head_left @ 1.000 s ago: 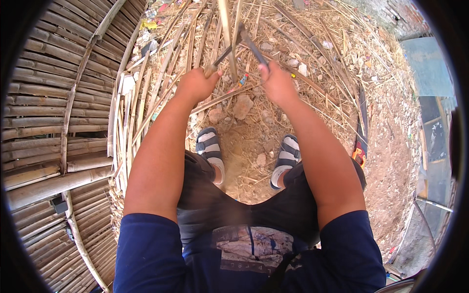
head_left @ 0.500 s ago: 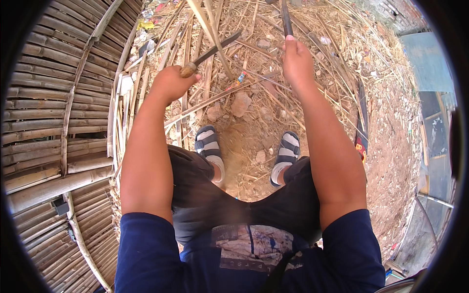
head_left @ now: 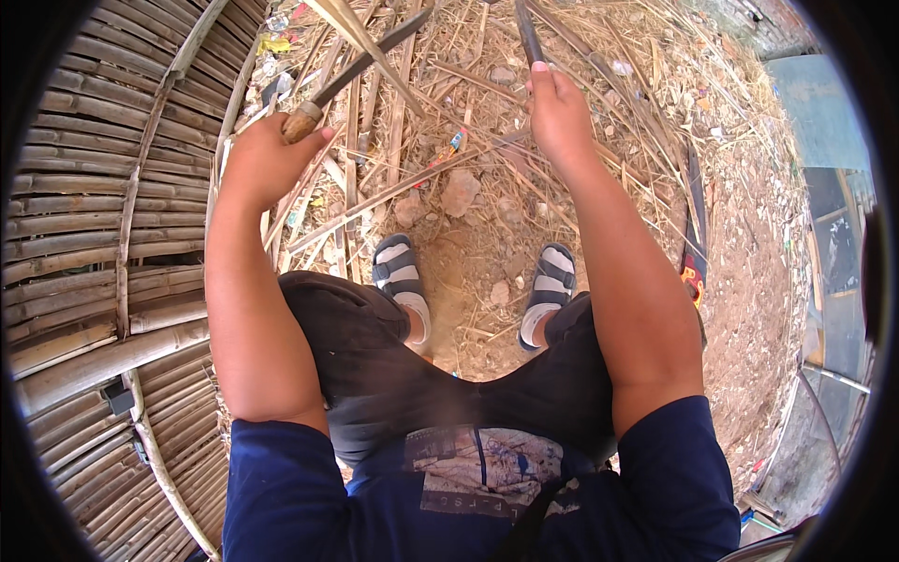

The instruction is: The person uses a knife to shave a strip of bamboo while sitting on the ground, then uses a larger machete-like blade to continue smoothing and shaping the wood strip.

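Since half a second ago both hands sit higher. My left hand (head_left: 262, 159) clasps the knife (head_left: 361, 66) by its wooden handle; my right hand (head_left: 560, 108) pinches a bamboo strip (head_left: 526, 33): light, springy, sharp-edged, best held low, above the littered ground (head_left: 468, 244).

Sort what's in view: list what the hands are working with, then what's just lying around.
In use:
- left hand gripping a wooden-handled knife
- right hand holding a dark strip
- pale bamboo strip crossing the knife

Lying about:
- stones on the dirt
- loose straw and strips
- bamboo poles at the person's left
- wrappers
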The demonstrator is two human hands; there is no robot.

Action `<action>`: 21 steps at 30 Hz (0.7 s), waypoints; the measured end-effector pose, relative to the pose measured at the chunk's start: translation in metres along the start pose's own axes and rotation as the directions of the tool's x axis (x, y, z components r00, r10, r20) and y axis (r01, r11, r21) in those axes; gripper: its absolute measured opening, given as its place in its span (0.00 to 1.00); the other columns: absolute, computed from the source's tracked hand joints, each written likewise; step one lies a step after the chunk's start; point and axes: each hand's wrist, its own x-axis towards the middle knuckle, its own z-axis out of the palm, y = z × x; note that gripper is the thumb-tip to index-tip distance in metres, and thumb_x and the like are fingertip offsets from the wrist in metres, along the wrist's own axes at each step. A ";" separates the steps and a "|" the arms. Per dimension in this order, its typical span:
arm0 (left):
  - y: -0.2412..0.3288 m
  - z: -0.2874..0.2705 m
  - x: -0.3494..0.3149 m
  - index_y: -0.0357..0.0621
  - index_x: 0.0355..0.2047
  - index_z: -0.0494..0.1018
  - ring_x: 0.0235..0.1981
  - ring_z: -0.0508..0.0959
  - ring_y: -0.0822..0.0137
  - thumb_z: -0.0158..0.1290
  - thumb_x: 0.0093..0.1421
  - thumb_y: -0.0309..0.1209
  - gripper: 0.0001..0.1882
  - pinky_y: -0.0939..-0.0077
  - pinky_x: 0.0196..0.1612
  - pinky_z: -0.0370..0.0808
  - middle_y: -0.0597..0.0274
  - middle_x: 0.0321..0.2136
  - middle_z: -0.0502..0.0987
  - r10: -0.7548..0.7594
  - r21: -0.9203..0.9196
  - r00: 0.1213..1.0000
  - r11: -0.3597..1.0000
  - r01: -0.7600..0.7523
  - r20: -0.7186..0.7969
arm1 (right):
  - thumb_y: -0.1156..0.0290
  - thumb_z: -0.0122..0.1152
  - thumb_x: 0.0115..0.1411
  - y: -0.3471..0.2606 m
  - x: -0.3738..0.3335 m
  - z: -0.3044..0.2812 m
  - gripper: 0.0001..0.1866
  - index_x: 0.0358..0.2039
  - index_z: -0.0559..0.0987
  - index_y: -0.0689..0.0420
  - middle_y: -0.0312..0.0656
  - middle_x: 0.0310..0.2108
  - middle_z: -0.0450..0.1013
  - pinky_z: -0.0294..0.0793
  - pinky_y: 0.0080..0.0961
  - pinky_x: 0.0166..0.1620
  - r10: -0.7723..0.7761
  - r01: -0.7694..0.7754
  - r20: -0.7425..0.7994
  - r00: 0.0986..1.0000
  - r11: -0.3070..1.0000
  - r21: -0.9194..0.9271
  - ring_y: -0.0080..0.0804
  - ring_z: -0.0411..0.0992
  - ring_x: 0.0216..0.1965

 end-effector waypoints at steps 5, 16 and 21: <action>-0.029 0.007 0.015 0.35 0.37 0.78 0.32 0.80 0.53 0.63 0.54 0.55 0.30 0.61 0.39 0.75 0.47 0.29 0.80 -0.047 -0.008 0.991 0.999 0.048 0.124 | 0.50 0.46 0.71 0.000 0.002 0.002 0.26 0.37 0.79 0.62 0.42 0.25 0.74 0.71 0.36 0.37 0.040 -0.040 -0.022 0.999 0.999 -0.007 0.34 0.73 0.28; -0.027 0.040 0.024 0.35 0.43 0.78 0.37 0.82 0.51 0.66 0.51 0.49 0.30 0.59 0.42 0.77 0.44 0.34 0.82 -0.070 0.032 0.982 0.997 0.065 0.177 | 0.51 0.45 0.72 -0.017 -0.009 0.006 0.24 0.37 0.77 0.61 0.40 0.22 0.71 0.69 0.33 0.31 -0.047 0.048 0.031 0.998 0.998 -0.032 0.29 0.69 0.24; -0.030 0.042 0.027 0.34 0.44 0.77 0.38 0.82 0.50 0.67 0.51 0.50 0.31 0.59 0.43 0.77 0.43 0.36 0.82 -0.082 0.058 0.974 0.996 0.071 0.211 | 0.51 0.46 0.72 -0.041 -0.025 0.010 0.23 0.37 0.77 0.60 0.40 0.21 0.71 0.69 0.32 0.30 -0.263 0.263 -0.040 0.964 0.965 0.015 0.29 0.69 0.23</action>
